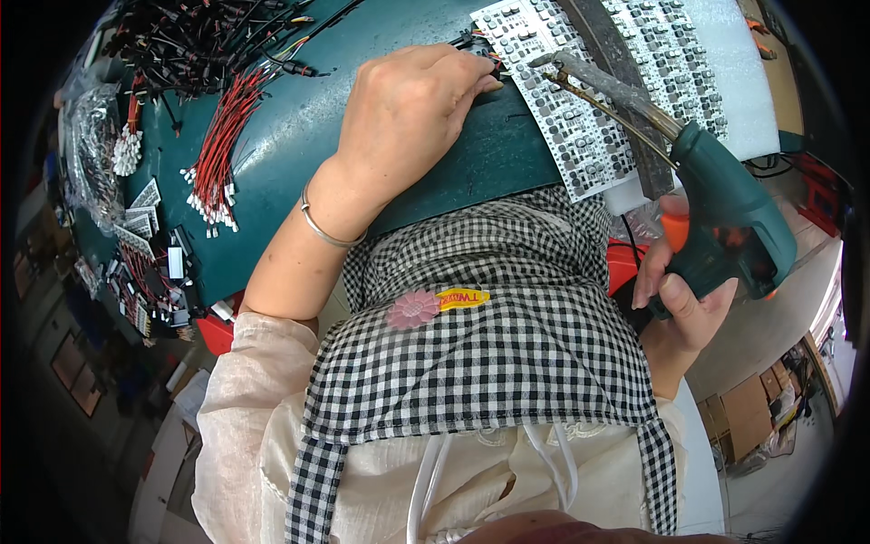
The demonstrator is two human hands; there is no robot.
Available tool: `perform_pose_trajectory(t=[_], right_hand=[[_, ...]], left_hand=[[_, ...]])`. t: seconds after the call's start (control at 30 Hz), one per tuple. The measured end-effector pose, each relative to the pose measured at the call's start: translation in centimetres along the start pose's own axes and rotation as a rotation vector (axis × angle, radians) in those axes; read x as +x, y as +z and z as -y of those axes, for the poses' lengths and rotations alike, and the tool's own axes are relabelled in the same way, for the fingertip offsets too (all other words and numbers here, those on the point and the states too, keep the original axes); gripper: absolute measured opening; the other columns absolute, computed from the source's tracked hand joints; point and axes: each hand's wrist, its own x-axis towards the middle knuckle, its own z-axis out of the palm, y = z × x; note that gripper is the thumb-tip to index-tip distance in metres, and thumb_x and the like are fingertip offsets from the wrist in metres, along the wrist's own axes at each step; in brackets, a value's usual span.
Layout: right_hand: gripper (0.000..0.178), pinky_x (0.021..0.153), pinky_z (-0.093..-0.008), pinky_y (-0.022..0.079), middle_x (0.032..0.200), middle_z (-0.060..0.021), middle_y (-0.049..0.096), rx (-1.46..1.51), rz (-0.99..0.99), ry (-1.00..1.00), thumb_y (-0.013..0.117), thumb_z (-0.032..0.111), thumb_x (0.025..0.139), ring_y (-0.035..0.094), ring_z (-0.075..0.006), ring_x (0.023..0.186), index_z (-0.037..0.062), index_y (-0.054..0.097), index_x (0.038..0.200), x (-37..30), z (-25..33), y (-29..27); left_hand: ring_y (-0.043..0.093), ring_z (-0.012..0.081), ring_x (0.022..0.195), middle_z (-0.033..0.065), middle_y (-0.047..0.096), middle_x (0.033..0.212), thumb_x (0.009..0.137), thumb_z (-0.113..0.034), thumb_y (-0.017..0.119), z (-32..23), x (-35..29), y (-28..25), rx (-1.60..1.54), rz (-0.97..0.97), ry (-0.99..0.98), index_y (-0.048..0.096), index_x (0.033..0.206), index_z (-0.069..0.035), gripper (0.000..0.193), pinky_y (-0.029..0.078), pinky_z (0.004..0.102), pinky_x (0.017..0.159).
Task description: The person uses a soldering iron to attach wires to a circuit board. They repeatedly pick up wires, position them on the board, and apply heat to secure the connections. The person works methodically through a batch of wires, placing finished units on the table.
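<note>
My left hand [403, 118] is closed in a pinch at the left edge of a white circuit board panel [566, 113]. Short dark wire leads [467, 39] with thin coloured ends show by its fingertips, partly hidden behind the fingers. In my right hand [684, 304] is a green soldering gun [736, 213] with an orange trigger, gripped by the handle. Its grey tip and a thin brass feed tube slant left over the panel; whether the tip touches the board I cannot tell. A dark metal bar [625, 91] lies across the panel.
White foam [748, 100] lies under the panel on the green table [304, 118]. Black connector cables [195, 41] are heaped at the far left, with red-and-black wires [228, 140] fanned out nearer. Clear plastic bags [91, 154] and small boards with wires [149, 272] line the left edge.
</note>
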Motion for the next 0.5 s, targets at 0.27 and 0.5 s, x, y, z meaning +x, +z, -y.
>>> perform_pose_trajectory(t=[0.27, 0.5], right_hand=[[0.075, 0.037, -0.0249, 0.045, 0.121, -0.0314, 0.045, -0.059, 0.060, 0.004, 0.073, 0.013, 0.075, 0.052, -0.0155, 0.053, -0.0136, 0.027, 0.128, -0.31, -0.04, -0.45], [0.073, 0.039, -0.0246, 0.045, 0.121, -0.0324, 0.045, -0.060, 0.063, -0.001, 0.073, 0.011, 0.074, 0.052, -0.0158, 0.054, -0.0130, 0.029, 0.128, -0.57, -0.25, -0.46]], left_hand=[[0.062, 0.0198, 0.059, 0.0062, 0.066, 0.070, 0.072, -0.006, 0.073, 0.01, 0.13, 0.01, -0.026, -0.003, -0.016, 0.069, 0.082, -0.005, 0.012, 0.048, 0.0276, 0.053], [0.063, 0.0218, 0.061, 0.0069, 0.066, 0.071, 0.071, -0.007, 0.073, -0.06, 0.12, 0.01, -0.019, 0.000, -0.012, 0.068, 0.081, -0.005, 0.011, 0.049, 0.0299, 0.054]])
